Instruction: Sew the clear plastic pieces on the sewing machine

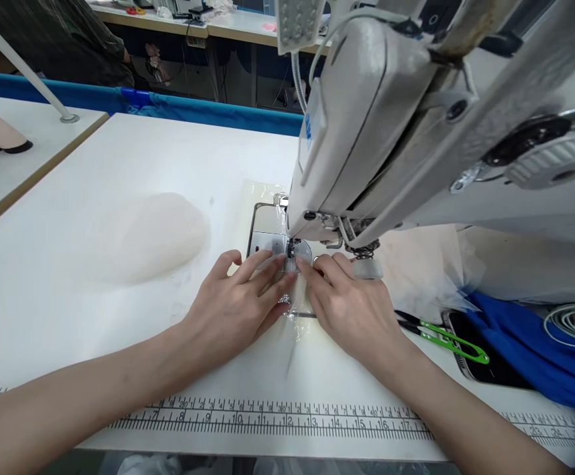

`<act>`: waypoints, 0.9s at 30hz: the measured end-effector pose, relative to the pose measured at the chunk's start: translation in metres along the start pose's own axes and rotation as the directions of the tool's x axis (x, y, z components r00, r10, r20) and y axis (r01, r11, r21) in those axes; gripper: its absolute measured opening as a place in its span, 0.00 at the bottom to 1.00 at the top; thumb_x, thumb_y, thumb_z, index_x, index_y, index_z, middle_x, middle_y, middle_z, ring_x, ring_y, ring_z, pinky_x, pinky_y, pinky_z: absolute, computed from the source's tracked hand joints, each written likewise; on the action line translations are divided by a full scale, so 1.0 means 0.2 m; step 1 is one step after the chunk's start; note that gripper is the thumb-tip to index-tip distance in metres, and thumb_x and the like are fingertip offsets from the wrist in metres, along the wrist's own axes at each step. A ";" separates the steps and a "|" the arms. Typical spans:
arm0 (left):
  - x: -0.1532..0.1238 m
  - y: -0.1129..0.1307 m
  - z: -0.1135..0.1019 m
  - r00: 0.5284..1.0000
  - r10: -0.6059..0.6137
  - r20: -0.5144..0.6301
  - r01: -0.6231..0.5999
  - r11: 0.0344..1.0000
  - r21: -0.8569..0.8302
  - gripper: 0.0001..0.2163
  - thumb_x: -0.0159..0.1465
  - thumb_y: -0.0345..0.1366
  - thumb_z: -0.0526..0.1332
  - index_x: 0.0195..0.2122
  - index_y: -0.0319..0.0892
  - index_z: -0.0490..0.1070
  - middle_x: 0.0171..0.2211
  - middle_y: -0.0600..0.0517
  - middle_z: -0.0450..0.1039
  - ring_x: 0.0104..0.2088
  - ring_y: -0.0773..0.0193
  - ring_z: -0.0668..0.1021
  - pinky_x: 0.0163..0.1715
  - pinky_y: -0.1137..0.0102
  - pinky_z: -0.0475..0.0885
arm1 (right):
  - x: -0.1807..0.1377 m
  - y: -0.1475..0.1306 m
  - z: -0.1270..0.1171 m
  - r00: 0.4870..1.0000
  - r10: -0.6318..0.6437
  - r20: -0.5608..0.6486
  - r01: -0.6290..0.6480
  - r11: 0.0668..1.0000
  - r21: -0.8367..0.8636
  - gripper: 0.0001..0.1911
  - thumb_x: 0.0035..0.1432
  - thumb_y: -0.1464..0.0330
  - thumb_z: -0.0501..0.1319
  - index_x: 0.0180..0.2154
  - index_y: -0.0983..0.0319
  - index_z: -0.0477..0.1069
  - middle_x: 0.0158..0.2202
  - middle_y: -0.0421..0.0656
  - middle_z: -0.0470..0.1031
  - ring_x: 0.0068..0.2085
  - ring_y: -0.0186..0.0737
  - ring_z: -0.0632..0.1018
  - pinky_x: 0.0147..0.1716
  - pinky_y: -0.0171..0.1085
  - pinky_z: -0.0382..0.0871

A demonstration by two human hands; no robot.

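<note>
My left hand (240, 300) lies beside the presser foot (291, 249) of a sewing machine (344, 125). Its fingers are stretched out and spread, the tips close to the metal needle plate (266, 243). From the other side my right hand (351, 307) reaches in, index finger pointing at the foot and the other fingers partly bent; its thumb is hidden. Between the hands runs a shiny, see-through strip (294, 323), touched by the left fingertips. A sheer pale oval piece of fabric (163, 234) rests flat on the white table, left of the machine.
Sheer pink fabric (426, 264) is bunched behind my right hand. Green-handled thread snips (448, 340) lie partly over a dark phone (495, 363), near blue cloth (559, 363). A ruler strip (262, 419) runs along the front edge. Another person (64, 39) is at the far left.
</note>
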State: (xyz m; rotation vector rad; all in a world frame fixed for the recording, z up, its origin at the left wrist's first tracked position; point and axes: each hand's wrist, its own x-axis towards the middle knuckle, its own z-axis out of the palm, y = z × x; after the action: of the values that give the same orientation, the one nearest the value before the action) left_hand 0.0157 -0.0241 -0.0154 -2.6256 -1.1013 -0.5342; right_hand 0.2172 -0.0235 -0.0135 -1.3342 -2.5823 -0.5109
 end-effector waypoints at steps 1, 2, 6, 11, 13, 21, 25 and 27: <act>0.00 0.00 0.00 1.000 -0.002 -0.002 0.002 1.000 -0.001 0.13 0.70 0.38 0.54 0.53 0.44 0.71 0.53 0.50 0.74 0.56 0.58 0.72 0.46 0.60 0.61 | 0.00 0.00 0.00 1.000 0.000 0.005 0.000 1.000 -0.005 0.19 0.61 0.76 0.54 0.52 0.68 0.73 0.29 0.47 0.78 0.40 0.45 0.73 0.38 0.40 0.60; 0.00 0.00 0.00 1.000 -0.002 -0.007 0.002 1.000 -0.002 0.13 0.70 0.38 0.55 0.53 0.44 0.71 0.53 0.50 0.74 0.56 0.57 0.72 0.46 0.60 0.61 | 0.00 0.00 0.00 1.000 0.000 0.008 0.000 1.000 -0.009 0.19 0.61 0.76 0.54 0.53 0.67 0.73 0.29 0.47 0.77 0.40 0.45 0.73 0.38 0.40 0.60; 0.00 0.01 0.01 1.000 -0.004 -0.014 0.004 1.000 0.003 0.13 0.70 0.38 0.56 0.53 0.43 0.71 0.53 0.49 0.75 0.55 0.57 0.73 0.46 0.59 0.61 | 0.00 0.00 0.00 1.000 0.004 0.015 -0.003 1.000 -0.021 0.20 0.62 0.76 0.53 0.53 0.67 0.72 0.30 0.48 0.77 0.40 0.45 0.73 0.38 0.41 0.60; 0.00 0.01 0.00 1.000 -0.003 -0.007 0.003 1.000 0.000 0.14 0.70 0.37 0.55 0.54 0.43 0.70 0.53 0.48 0.74 0.55 0.56 0.72 0.46 0.59 0.62 | 0.00 0.00 -0.01 1.000 0.007 0.017 -0.007 1.000 -0.009 0.20 0.62 0.76 0.54 0.53 0.67 0.72 0.30 0.47 0.77 0.37 0.44 0.73 0.38 0.40 0.61; 0.00 0.01 0.00 1.000 -0.004 -0.002 0.004 1.000 -0.004 0.14 0.70 0.37 0.55 0.54 0.43 0.71 0.53 0.48 0.74 0.55 0.56 0.73 0.46 0.59 0.62 | 0.00 0.01 -0.01 1.000 0.003 0.015 -0.003 1.000 -0.009 0.20 0.61 0.76 0.53 0.53 0.67 0.73 0.30 0.47 0.77 0.36 0.43 0.73 0.37 0.40 0.61; 0.02 -0.01 0.00 1.000 -0.022 -0.005 0.022 1.000 -0.012 0.14 0.70 0.38 0.55 0.53 0.43 0.71 0.53 0.47 0.74 0.54 0.55 0.73 0.46 0.59 0.63 | 0.01 0.02 0.00 0.999 0.005 0.036 -0.003 0.999 -0.048 0.21 0.60 0.77 0.54 0.55 0.66 0.71 0.31 0.47 0.78 0.37 0.44 0.73 0.35 0.40 0.60; 0.02 -0.02 0.01 0.999 -0.029 0.018 0.030 0.999 -0.024 0.15 0.70 0.39 0.54 0.54 0.43 0.71 0.54 0.47 0.73 0.54 0.55 0.73 0.46 0.58 0.63 | 0.01 0.03 0.02 0.999 0.009 0.038 -0.006 0.997 -0.073 0.23 0.60 0.77 0.54 0.56 0.65 0.70 0.31 0.47 0.78 0.37 0.43 0.73 0.36 0.40 0.59; 0.02 -0.03 0.02 0.999 -0.030 0.028 0.031 0.999 -0.032 0.15 0.71 0.40 0.53 0.55 0.43 0.70 0.55 0.47 0.72 0.54 0.55 0.72 0.46 0.58 0.63 | 0.02 0.03 0.03 1.000 0.011 0.028 -0.009 0.997 -0.082 0.23 0.60 0.77 0.54 0.56 0.65 0.70 0.32 0.47 0.78 0.34 0.42 0.73 0.36 0.40 0.60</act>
State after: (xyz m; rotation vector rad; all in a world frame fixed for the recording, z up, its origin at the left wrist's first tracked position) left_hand 0.0150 -0.0159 -0.0170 -2.6556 -1.1516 -0.5287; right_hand 0.2204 -0.0156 -0.0159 -1.3893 -2.6020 -0.6063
